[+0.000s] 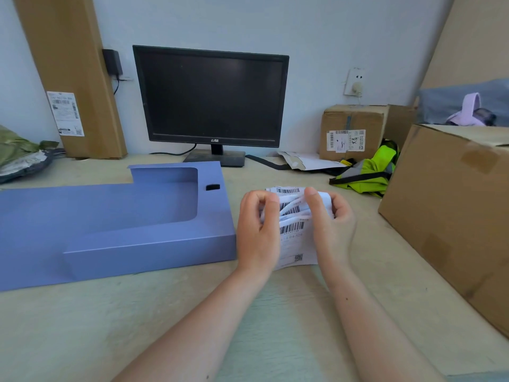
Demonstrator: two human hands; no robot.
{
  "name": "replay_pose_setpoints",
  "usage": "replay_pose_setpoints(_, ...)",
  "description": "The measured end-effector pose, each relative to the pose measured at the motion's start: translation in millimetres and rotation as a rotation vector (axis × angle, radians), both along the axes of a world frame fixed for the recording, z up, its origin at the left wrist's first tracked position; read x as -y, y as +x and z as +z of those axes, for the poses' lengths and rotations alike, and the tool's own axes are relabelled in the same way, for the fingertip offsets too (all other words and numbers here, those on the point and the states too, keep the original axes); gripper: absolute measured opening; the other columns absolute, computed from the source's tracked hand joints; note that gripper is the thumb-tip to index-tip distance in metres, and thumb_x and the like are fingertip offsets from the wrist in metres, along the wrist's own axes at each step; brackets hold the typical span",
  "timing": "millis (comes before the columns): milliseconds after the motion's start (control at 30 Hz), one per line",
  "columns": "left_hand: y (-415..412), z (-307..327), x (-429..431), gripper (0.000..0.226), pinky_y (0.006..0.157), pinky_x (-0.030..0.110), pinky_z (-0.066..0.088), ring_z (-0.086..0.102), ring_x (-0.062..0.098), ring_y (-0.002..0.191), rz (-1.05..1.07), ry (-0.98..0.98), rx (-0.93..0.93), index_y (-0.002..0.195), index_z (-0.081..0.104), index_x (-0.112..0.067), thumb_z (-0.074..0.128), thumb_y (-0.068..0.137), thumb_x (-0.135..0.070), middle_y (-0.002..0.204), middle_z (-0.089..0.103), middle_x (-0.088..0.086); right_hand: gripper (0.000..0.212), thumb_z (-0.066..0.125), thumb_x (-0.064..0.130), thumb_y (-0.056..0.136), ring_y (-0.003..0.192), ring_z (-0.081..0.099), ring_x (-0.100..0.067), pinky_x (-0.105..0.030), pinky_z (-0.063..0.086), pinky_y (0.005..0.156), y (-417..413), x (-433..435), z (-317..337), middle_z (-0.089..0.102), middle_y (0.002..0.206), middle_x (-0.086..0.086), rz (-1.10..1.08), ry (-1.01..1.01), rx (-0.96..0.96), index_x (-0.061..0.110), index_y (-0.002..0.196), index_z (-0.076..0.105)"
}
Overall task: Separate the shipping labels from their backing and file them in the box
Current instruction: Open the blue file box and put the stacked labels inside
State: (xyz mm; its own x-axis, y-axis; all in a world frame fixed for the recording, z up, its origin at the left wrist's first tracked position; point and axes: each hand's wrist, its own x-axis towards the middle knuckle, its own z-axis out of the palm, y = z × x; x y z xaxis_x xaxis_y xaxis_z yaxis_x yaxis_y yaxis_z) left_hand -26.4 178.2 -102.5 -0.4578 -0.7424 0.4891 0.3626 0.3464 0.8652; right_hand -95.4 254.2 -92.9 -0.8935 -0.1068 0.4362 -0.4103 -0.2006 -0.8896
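A bunch of white shipping labels (pixel 292 230) with black barcodes is held between both hands just above the desk, right of centre. My left hand (pixel 257 230) grips the labels' left edge with thumb and fingers pinched at the top. My right hand (pixel 327 227) holds the right edge, thumb pressed on the upper sheets, which are bent and fanned. The lowest sheet hangs down with a QR code showing. A blue file box (pixel 118 216) lies open and flat on the desk to the left, its near right corner close to my left hand.
A dark monitor (pixel 210 97) stands at the back. A large cardboard box (pixel 451 210) fills the right side. A smaller labelled carton (pixel 355 130), a yellow-green vest (pixel 369 172) and a torn envelope (pixel 305 161) lie behind the hands. A tall carton (pixel 71 73) leans at the left.
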Motion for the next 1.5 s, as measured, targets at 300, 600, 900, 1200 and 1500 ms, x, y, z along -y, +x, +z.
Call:
replay_pose_setpoints(300, 0.9, 2.1, -3.0, 0.005, 0.086, 0.025, 0.047, 0.060, 0.008, 0.098, -0.009, -0.005, -0.018, 0.084, 0.050, -0.022, 0.053, 0.085, -0.024, 0.096, 0.063, -0.011, 0.039, 0.068, 0.033, 0.088, 0.048, 0.037, 0.001, -0.011, 0.031, 0.047, 2.5, -0.3, 1.9, 0.041, 0.047, 0.019, 0.004, -0.023, 0.028, 0.025, 0.059, 0.044)
replay_pose_setpoints(600, 4.2, 3.9, -5.6, 0.007, 0.080, 0.019, 0.045, 0.059, 0.007, 0.092, -0.002, -0.069, 0.004, 0.081, 0.057, -0.029, 0.053, 0.082, -0.023, 0.091, 0.064, -0.010, 0.015, 0.065, 0.025, 0.081, 0.067, 0.052, -0.009, -0.026, 0.042, 0.066, -5.7, 0.9, -2.6, 0.057, 0.066, 0.013, -0.030, -0.012, 0.069, 0.018, 0.069, 0.060)
replay_pose_setpoints(900, 2.5, 6.2, -0.5, 0.006, 0.074, 0.012, 0.044, 0.058, 0.002, 0.083, 0.042, 0.084, -0.045, 0.095, 0.060, -0.020, 0.058, 0.094, -0.014, 0.096, 0.066, -0.005, 0.020, 0.048, -0.002, 0.087, 0.063, 0.051, 0.007, -0.006, 0.039, 0.060, -6.4, 2.2, -0.3, 0.061, 0.074, 0.010, 0.005, -0.069, 0.026, 0.005, 0.083, 0.067)
replay_pose_setpoints(1200, -1.9, 0.5, -3.9, 0.021, 0.078, 0.014, 0.041, 0.057, 0.003, 0.093, -0.060, 0.185, 0.082, 0.106, 0.057, -0.021, 0.062, 0.090, -0.033, 0.106, 0.060, -0.010, 0.021, 0.062, 0.033, 0.089, 0.067, 0.056, 0.002, -0.007, 0.040, 0.058, -7.4, 2.8, -1.8, 0.063, 0.075, 0.011, 0.066, 0.019, 0.077, 0.013, 0.085, 0.066)
replay_pose_setpoints(1500, 3.0, 1.8, -6.3, 0.026, 0.075, 0.010, 0.041, 0.058, -0.003, 0.087, -0.065, 0.101, -0.003, 0.096, 0.061, -0.021, 0.050, 0.090, -0.044, 0.095, 0.065, -0.016, 0.017, 0.055, 0.011, 0.088, 0.073, 0.053, -0.003, -0.014, 0.040, 0.064, -7.3, 5.2, -3.6, 0.060, 0.073, 0.015, -0.007, -0.003, 0.060, 0.020, 0.075, 0.062)
